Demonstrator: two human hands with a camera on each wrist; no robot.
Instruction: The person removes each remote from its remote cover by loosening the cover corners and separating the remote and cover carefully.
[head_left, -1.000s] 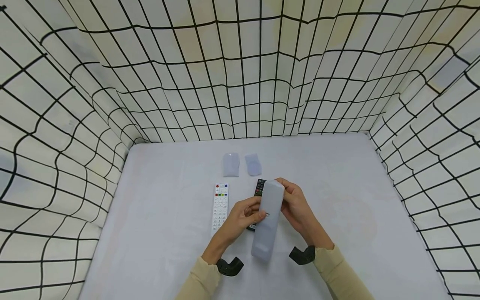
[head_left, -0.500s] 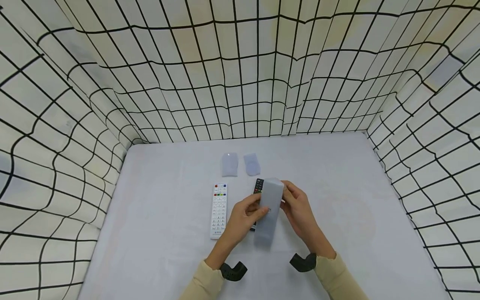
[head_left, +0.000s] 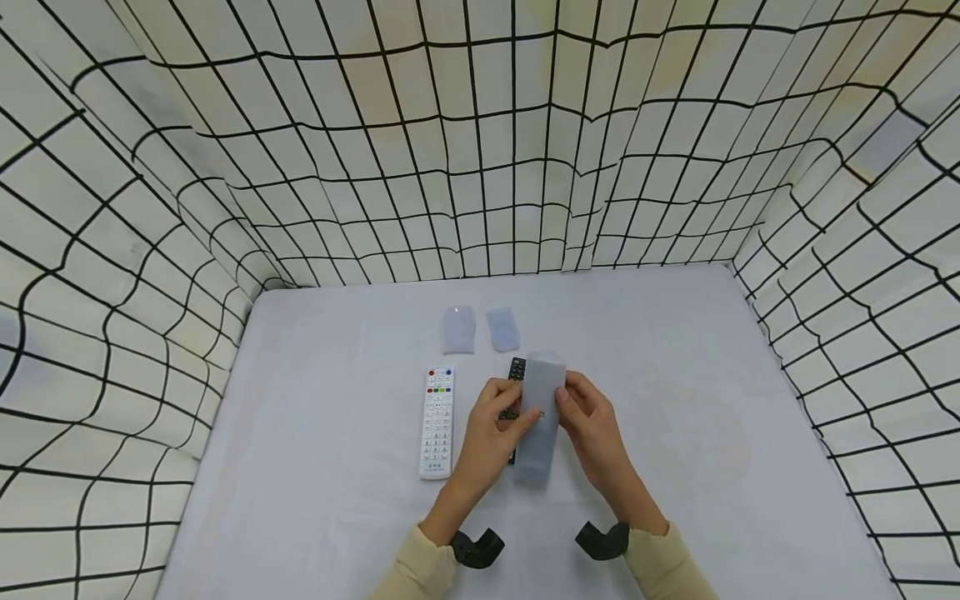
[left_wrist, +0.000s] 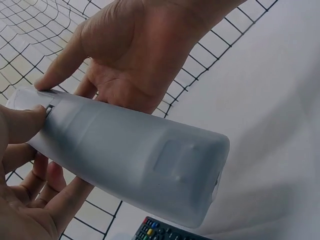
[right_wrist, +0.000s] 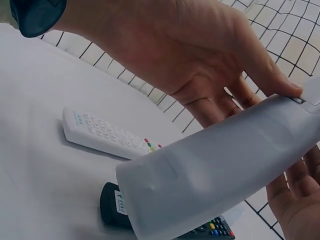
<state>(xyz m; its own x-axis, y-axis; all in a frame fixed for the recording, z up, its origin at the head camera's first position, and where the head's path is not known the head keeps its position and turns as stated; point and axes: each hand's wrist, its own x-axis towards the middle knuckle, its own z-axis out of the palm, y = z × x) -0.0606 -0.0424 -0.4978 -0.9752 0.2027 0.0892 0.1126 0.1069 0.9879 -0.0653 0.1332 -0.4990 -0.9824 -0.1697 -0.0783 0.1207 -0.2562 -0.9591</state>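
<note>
A frosted, pale grey silicone remote control cover is held up between both hands, over the table; whether anything is inside it I cannot tell. My left hand grips its left side, thumb on the near face, fingers behind. With my right hand I pinch the right edge near the far end, the thumb showing in front. In the left wrist view the cover has a small slot by the left thumb. A black remote control lies partly hidden under the cover and left hand.
A white remote control lies left of the hands. Two small translucent plastic pieces, a left one and a right one, lie farther back on the white table. Gridded white walls enclose the back and sides.
The cover has turned more upright in the head view, and its near end has drawn away from me. My right thumb has come round onto its near face. The remotes stay put.
</note>
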